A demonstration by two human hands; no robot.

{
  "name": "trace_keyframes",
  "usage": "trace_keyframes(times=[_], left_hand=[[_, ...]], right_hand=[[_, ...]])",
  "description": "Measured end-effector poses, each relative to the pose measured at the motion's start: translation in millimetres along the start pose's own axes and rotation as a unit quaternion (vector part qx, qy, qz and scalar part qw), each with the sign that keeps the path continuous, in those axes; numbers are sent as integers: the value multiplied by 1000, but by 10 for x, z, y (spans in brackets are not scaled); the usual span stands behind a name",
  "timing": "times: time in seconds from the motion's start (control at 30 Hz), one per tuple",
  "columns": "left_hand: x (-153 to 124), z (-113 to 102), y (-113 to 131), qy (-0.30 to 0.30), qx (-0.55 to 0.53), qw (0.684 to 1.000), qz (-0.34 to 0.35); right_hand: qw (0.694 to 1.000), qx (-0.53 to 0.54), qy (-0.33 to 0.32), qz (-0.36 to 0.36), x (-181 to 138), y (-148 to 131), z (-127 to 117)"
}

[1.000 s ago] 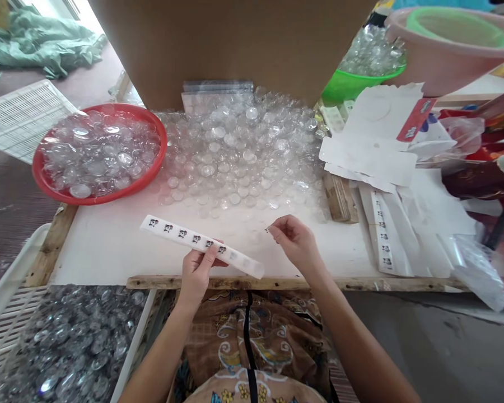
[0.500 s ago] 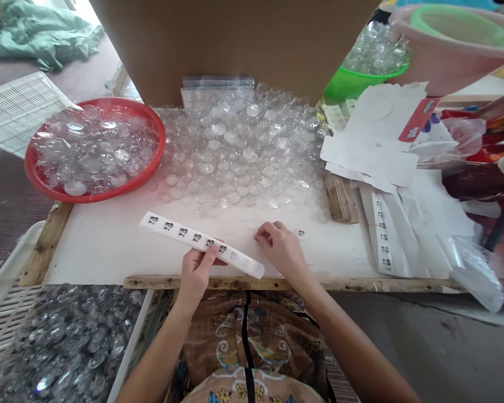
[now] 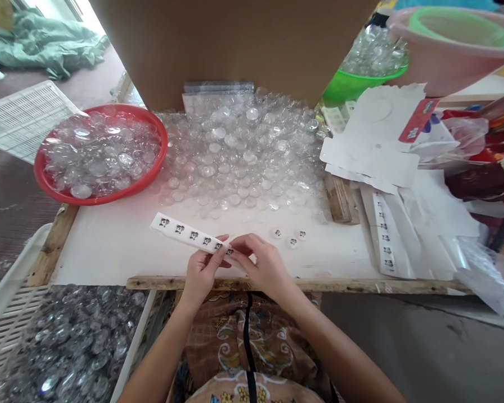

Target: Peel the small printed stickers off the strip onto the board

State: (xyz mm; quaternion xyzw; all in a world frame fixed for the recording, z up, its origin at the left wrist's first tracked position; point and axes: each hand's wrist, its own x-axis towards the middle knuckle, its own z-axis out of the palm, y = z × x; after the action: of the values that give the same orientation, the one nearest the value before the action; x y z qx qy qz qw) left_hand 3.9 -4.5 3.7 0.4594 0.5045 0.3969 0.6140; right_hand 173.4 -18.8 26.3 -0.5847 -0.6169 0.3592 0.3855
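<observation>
My left hand [image 3: 202, 270] pinches a long white sticker strip [image 3: 183, 232] printed with small dark pictures, holding it just above the white tabletop [image 3: 109, 246]. My right hand [image 3: 261, 263] has come to the strip's right end, its fingertips pinched at a sticker beside my left thumb. Three small clear domes with stickers [image 3: 292, 238] lie on the table just right of my hands. A large heap of clear glass domes [image 3: 239, 151] covers the table behind.
A red bowl [image 3: 149, 173] of bigger clear domes sits back left, a green bowl [image 3: 348, 84] of domes back right. A brown cardboard wall [image 3: 235, 45] stands behind. White papers and more sticker strips [image 3: 382, 229] lie right. A white crate [image 3: 63, 341] of domes sits lower left.
My right hand moved from the table surface right of the strip leftward onto the strip's end. A stickered dome now lies where that hand was. The left hand shifted the strip slightly.
</observation>
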Motion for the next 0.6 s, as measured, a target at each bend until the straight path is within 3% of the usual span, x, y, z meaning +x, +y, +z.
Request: trace_keyframes(times=[0.13, 0.33, 0.47, 0.6], left_hand=[[-38, -21, -51, 13, -34, 999, 36], [-8, -21, -72, 7, -30, 1000, 8], [-2, -42, -88, 16, -65, 998, 6], [0, -54, -94, 7, -83, 997, 0]], right_hand=[[999, 19, 28, -35, -18, -6, 168], [995, 29, 55, -78, -105, 46, 78], [992, 82, 98, 21, 90, 180, -189], [992, -29, 62, 109, 344, 386, -407]])
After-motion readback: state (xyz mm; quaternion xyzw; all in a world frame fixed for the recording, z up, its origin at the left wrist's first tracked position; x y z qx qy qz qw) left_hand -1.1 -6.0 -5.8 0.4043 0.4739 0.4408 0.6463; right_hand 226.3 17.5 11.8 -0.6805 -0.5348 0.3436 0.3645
